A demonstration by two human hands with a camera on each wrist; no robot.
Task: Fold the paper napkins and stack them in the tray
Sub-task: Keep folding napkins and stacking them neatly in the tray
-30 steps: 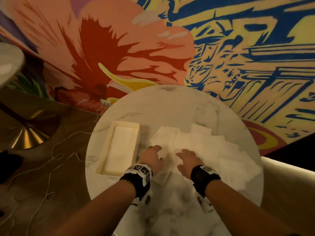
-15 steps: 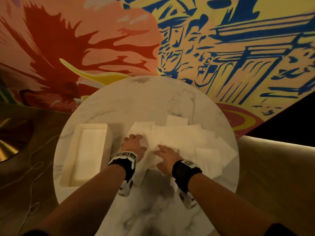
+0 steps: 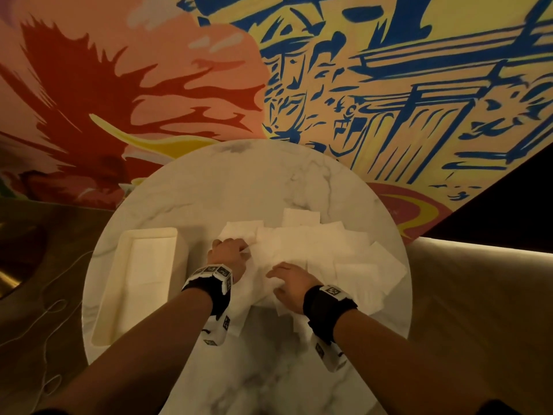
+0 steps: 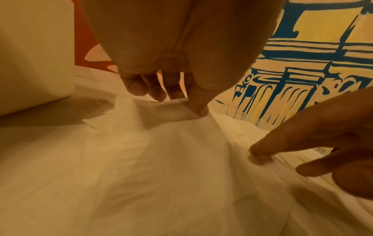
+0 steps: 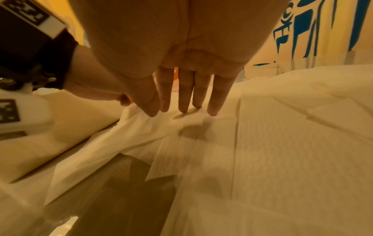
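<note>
Several white paper napkins (image 3: 344,253) lie overlapping across the middle and right of a round marble table (image 3: 254,181). A cream rectangular tray (image 3: 121,280) stands at the table's left; its wall shows in the left wrist view (image 4: 30,55). My left hand (image 3: 239,251) is curled over the nearest napkin (image 3: 260,268), just right of the tray. Its thumb and fingers (image 4: 187,103) pinch a raised edge of that napkin (image 4: 161,151). My right hand (image 3: 275,280) lies on the same napkin (image 5: 201,127), with its straight fingers (image 5: 183,108) pressing it down.
A painted mural wall rises right behind the table. On the brown floor to the left lies a thin white cord (image 3: 45,324). A pale padded ledge (image 3: 478,295) runs along the table's right side. Bare marble shows at the far and near parts of the table.
My left hand has gone from lying flat on the napkin to pinching its edge. My right hand has slid slightly toward me. The head view has turned to the right.
</note>
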